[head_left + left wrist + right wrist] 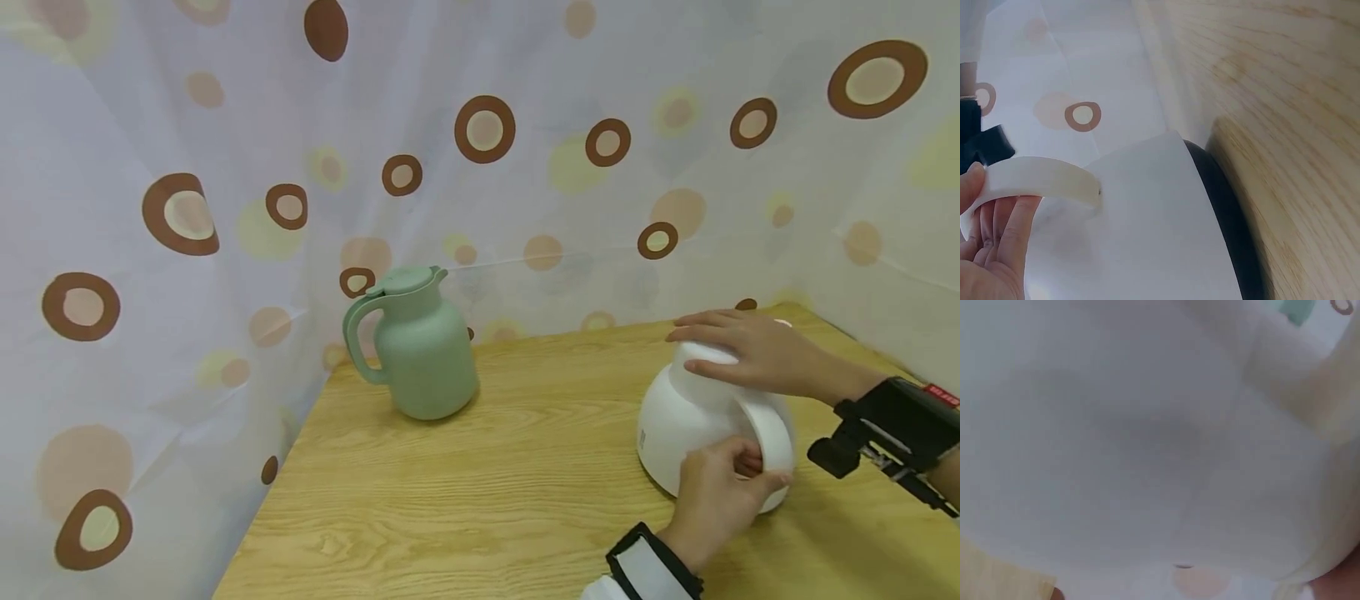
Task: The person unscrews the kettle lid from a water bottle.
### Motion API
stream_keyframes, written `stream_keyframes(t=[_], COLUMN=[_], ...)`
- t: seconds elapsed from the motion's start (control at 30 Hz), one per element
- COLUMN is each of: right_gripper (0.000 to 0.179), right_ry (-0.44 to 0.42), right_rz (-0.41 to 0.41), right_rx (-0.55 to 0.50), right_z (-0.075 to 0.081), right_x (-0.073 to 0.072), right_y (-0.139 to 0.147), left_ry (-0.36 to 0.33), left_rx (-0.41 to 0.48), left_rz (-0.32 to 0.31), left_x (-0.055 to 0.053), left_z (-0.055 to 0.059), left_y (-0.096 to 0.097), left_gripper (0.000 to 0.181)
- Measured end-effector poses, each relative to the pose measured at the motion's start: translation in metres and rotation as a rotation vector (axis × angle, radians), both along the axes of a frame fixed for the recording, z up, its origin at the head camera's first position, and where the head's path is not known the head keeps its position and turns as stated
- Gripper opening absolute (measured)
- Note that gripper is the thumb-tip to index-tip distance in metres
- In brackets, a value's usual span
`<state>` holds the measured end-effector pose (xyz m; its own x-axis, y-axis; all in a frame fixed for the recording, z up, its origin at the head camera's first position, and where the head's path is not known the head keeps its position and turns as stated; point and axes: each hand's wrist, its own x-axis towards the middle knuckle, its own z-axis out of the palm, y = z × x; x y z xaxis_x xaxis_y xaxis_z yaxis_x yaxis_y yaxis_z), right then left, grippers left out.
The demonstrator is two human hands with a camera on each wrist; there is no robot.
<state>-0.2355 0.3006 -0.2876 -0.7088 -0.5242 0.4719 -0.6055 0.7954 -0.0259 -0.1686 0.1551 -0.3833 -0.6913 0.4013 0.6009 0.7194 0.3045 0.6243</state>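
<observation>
A white round-bellied jug point(671, 425) stands at the right of the wooden table. My left hand point(716, 500) grips its curved handle point(772, 433); in the left wrist view the fingers point(1019, 228) pass inside the handle loop with the thumb on its outer side. Over the jug's top lies my right hand point(757, 350), fingers straight and reaching across, thumb along the near side of the neck. That hand hides much of the jug's top. In the right wrist view the white jug body point(1116, 469) fills most of the picture, blurred and close.
A green jug point(427, 358) with a lid and a handle on its left stands at the back left of the wooden table point(465, 500). Behind the table hangs a white sheet point(525, 50) with brown and yellow circles, which also runs along the left and right sides.
</observation>
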Motion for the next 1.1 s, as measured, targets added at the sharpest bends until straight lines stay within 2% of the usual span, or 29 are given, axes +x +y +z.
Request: stream_keyframes(t=[0.13,0.2,0.4,0.73,0.8,0.87,0.93,1.0,1.1], right_gripper=[0.053,0.054,0.047,0.047,0.048,0.046,0.044,0.054,0.109], right_ry=[-0.088,-0.075,0.032,0.042,0.021,0.036,0.121,0.256,0.467], right_rz=[-0.161,-0.184,-0.102,0.102,0.105,0.071,0.054,0.046,0.061], right_rx=[0.026,0.035,0.021,-0.052,-0.068,-0.056,0.043,0.178,0.375], right_z=[0.004,0.004,-0.004,-0.005,-0.003,-0.001,0.0,0.001,0.002], right_x=[0.012,0.015,0.01,-0.001,-0.001,0.002,0.006,0.013,0.022], right_y=[-0.006,-0.008,-0.007,0.006,0.005,0.003,0.001,-0.001,-0.001], left_ry=[-0.016,-0.005,0.041,0.016,0.013,0.002,-0.02,-0.041,-0.048], left_rx=[-0.014,-0.017,-0.02,-0.016,-0.017,-0.012,-0.009,-0.006,-0.011], left_rz=[0.007,0.012,0.016,0.012,0.015,0.012,0.009,0.005,0.006], left_x=[0.002,0.002,-0.001,-0.001,-0.001,-0.001,-0.001,0.0,0.001], left_z=[0.0,0.0,0.001,0.0,0.001,0.001,0.001,0.001,0.001], left_y=[0.0,-0.001,-0.003,-0.003,-0.003,-0.003,-0.003,-0.003,-0.001], left_gripper=[0.014,0.015,0.015,0.015,0.015,0.016,0.016,0.015,0.014])
